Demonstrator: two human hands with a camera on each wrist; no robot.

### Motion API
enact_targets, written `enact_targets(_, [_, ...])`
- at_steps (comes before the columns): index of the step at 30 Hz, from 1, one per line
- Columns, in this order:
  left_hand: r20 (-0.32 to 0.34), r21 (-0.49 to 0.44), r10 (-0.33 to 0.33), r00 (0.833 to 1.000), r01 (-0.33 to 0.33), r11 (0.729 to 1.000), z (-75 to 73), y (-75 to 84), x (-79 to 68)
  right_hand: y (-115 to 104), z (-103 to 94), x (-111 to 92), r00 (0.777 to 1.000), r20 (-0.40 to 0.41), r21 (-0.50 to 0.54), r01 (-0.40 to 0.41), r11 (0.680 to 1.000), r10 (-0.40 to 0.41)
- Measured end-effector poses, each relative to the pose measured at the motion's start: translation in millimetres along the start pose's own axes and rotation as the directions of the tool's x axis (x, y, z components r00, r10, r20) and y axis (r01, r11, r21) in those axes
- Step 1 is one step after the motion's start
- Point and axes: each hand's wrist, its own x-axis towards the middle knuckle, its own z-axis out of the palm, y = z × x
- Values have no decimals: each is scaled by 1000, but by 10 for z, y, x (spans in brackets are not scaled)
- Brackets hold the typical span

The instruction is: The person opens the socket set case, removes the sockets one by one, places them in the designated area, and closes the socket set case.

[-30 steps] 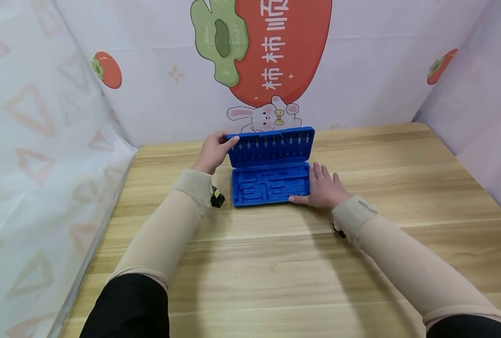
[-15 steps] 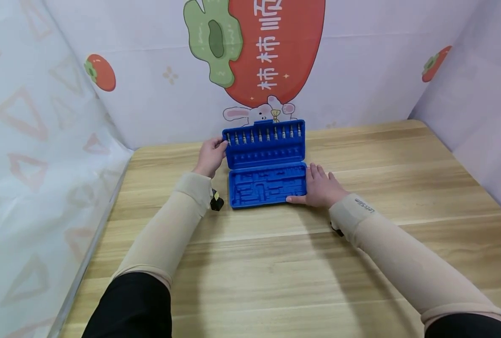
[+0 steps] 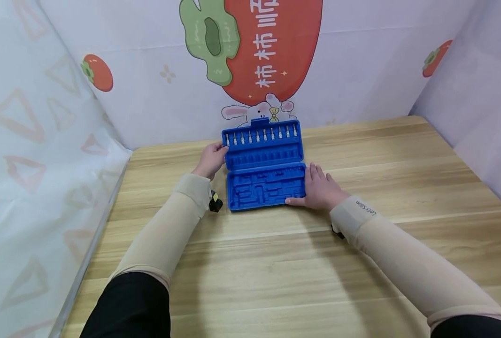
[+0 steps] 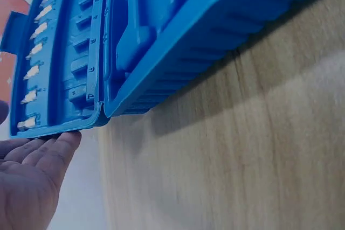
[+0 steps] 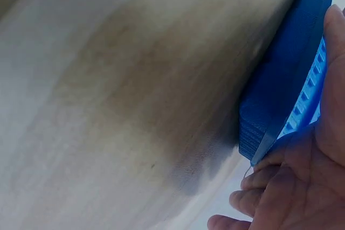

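While the left hand (image 3: pixel 210 160) pinches the lid (image 3: pixel 264 147), the right hand (image 3: pixel 320 189) rests straight-fingered against the blue case (image 3: pixel 262 188). It opens toward the person (image 3: pixel 159 237), lengthwise between the hands.

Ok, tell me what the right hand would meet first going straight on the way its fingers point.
The blue base, which the right hand touches at its right end. Past that, the open lid looks next in line, though depth is unclear.
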Motion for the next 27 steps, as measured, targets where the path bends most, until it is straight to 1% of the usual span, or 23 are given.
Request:
enact_targets(3, [18,-28,-57,998,57,998,-16,-43,9,3,11,-16,1000,0,-1,13,1000,-13])
enact_targets(7, [50,-81,-134,990,137,987,-26,-95,25,15,35,-43,1000,18,-17,21,1000,-21])
enact_targets(9, [66,-115,-154,986,161,980,-29,-109,31,20,45,-57,1000,23,-26,21,999,-20])
enact_targets(15, [115,-178,-179,977,197,964,-56,-116,27,15,47,-96,1000,6,-39,26,999,-25])
enact_targets(18, [137,-205,-208,968,233,951,-67,-120,16,4,45,-110,1000,2,-38,29,999,-29])
enact_targets(21, [145,-228,-246,958,274,934,-69,-113,-5,-9,49,-117,999,0,-40,33,999,-33])
enact_targets(22, [147,-228,-252,957,280,932,-66,-106,-13,-12,49,-118,999,-1,-42,34,999,-34])
enact_targets(24, [130,-177,-258,957,279,944,-55,-80,-34,-18,47,-118,999,-2,-50,33,998,-33])
enact_targets(25, [112,-131,-257,960,271,954,-46,-73,-46,-21,53,-115,1000,-2,-53,30,998,-31])
enact_targets(27, [78,-3,-250,965,251,968,-23,-63,-63,-28,61,-111,1000,-3,-67,23,997,-23])
